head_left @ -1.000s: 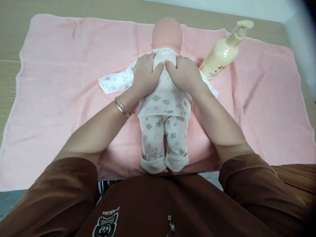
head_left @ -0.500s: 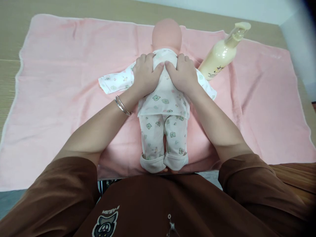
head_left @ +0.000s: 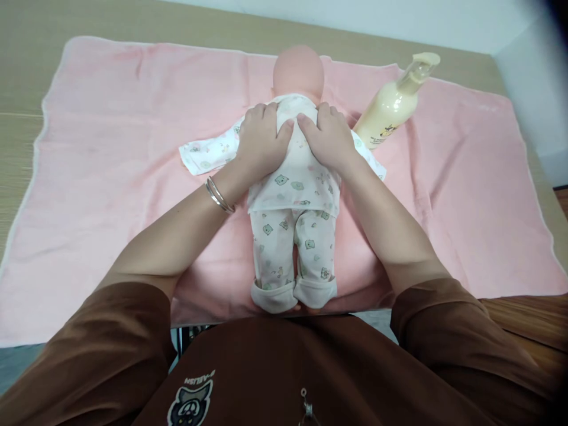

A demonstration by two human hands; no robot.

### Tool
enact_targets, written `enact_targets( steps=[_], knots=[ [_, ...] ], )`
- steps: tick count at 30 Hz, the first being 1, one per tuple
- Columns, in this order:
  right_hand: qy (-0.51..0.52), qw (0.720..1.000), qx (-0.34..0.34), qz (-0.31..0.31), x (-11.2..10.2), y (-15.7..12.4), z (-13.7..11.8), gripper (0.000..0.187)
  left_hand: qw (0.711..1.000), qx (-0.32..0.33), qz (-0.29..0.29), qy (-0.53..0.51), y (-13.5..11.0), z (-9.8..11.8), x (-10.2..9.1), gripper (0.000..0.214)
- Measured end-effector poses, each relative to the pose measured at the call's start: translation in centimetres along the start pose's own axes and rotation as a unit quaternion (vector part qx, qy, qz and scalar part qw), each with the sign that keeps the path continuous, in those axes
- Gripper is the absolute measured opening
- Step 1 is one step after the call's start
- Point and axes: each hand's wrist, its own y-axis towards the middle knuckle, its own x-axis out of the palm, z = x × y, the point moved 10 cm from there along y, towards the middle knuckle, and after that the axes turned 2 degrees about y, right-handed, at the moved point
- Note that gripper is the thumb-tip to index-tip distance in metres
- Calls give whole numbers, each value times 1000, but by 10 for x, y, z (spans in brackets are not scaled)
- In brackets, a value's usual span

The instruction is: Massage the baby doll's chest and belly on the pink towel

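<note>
Head view: baby doll (head_left: 295,192) in printed clothes lies face-down mid-blanket, head far, turned-up trouser cuffs (head_left: 316,293) at the near edge. Left hand (head_left: 264,139) and right hand (head_left: 332,136) rest open on its upper back, thumbs angled inward, tips close. Silver bangles (head_left: 215,197) on left wrist. Pink blanket (head_left: 102,154) beneath; pale-yellow pump bottle (head_left: 390,107) right of doll, far side.

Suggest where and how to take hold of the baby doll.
Probably the torso of the baby doll, one hand each side below the armpits, from the foot end. It lies face down with its sleeves spread outward; the left hand and right hand rest on its upper back. The smooth, round head looks a poorer grip.
</note>
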Motion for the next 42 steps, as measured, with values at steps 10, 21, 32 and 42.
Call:
enact_targets(
  steps=[10,21,32,42],
  knots=[
    [-42,999,-21,-18,-7,-9,-12,55,997,78,-14,-27,-23,37,-13,37],
    [-56,997,-41,-30,8,-24,-39,53,996,66,35,-40,-4,8,-12,30],
    [-41,999,8,-4,-4,-26,-31,52,996,75,8,-38,-7,24,-17,23],
    [-77,997,-21,-22,-3,-43,-53,54,999,52,-3,0,4,3,-5,22]
  ],
)
